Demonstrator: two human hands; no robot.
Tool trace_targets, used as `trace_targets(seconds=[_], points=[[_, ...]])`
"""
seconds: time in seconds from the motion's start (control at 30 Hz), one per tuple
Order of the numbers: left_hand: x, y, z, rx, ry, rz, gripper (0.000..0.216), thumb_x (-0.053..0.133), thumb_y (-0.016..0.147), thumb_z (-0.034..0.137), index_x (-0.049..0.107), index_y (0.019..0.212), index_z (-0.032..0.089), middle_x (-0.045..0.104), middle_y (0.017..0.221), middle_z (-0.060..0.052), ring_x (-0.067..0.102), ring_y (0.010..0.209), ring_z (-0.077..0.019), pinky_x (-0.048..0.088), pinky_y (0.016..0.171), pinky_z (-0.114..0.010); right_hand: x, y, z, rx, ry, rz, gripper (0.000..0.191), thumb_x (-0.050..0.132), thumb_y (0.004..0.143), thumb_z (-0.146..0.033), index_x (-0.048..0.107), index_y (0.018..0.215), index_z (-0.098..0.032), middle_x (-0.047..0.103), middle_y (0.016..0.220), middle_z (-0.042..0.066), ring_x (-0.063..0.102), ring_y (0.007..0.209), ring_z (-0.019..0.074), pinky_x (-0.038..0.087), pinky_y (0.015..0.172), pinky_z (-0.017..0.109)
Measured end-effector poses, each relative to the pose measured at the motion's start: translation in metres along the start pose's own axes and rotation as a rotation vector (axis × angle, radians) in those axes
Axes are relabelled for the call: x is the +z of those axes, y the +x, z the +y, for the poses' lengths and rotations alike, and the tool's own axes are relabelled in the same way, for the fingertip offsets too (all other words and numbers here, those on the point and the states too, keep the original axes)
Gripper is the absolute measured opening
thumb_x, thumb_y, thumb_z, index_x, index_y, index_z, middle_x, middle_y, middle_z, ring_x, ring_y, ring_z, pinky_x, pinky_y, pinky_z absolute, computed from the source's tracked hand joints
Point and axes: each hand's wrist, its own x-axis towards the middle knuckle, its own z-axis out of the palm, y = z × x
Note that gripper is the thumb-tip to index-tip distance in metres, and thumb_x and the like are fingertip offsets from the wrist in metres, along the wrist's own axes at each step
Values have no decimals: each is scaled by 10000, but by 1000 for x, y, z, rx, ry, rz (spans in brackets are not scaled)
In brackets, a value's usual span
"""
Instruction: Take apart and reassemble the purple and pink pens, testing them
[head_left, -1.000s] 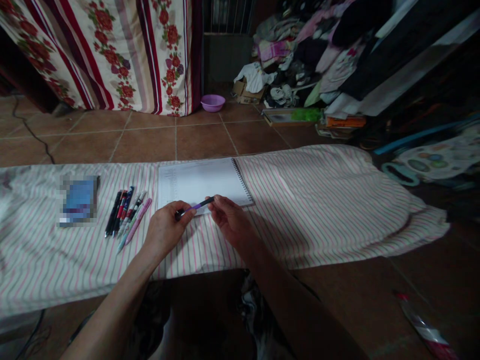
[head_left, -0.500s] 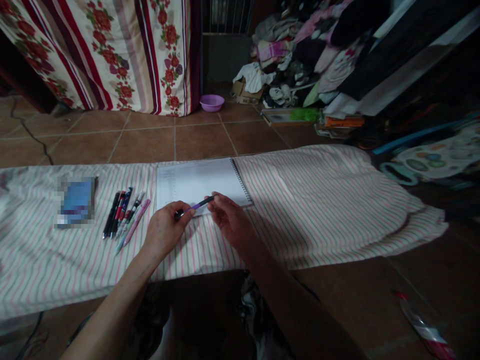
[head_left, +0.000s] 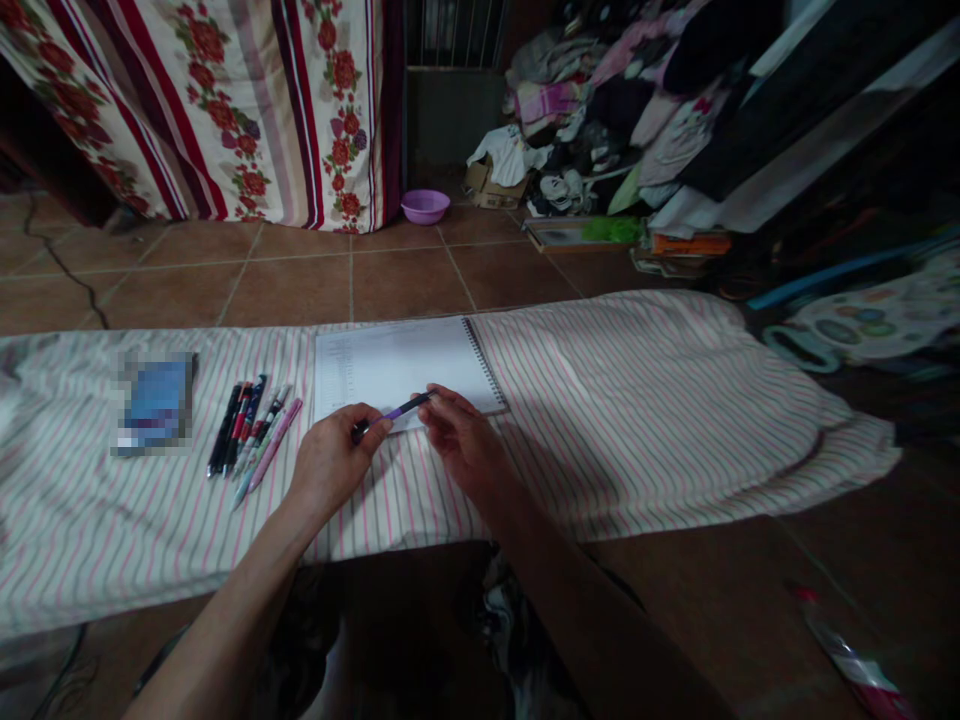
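Around our hands we have a good deal of company. On the striped cloth, a cluster of pens lies just beside our left hand, and farther left is a blue object, too blurred for us to name. Beyond the cloth, on the tiled floor, we see a purple basin near the foot of a flowered curtain, a cardboard box and a heap of clothes. A bottle lies on the floor at the lower right.

We count one notebook, one basin, one blue object and one purple-and-black pen between our two hands; the cluster holds at least six more pens, overlapping too closely for an exact count.

The purple-and-black pen slants over the notebook's near edge. Our left hand pinches its lower end between thumb and fingers, while our right hand has its fingertips closed narrowly on the upper, dark end. The two hands partly cover that near edge. The notebook's spiral binding faces right — there the cloth stretches on, wide and lightly wrinkled, to its folded end; its front edge drops just before our knees.
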Motion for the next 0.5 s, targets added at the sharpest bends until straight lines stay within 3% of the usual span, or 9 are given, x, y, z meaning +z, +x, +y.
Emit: trace_targets(seconds=[0.3, 0.5], points=[[0, -1, 0, 12, 6, 3, 268, 466, 810, 413, 636, 817, 205, 623, 678, -4, 531, 592, -143, 344, 570, -245, 2, 1, 2, 26, -8, 51, 165, 758, 596, -263, 634, 686, -203, 665, 669, -19, 610, 593, 86, 468, 470, 165], [0, 0, 1, 2, 11, -2, 281, 457, 814, 420, 633, 809, 201, 602, 648, -1, 512, 574, -140, 330, 558, -244, 2, -2, -2, 11, -28, 26, 191, 730, 631, -261, 661, 803, -214, 684, 754, -13, 619, 606, 68, 445, 442, 122]])
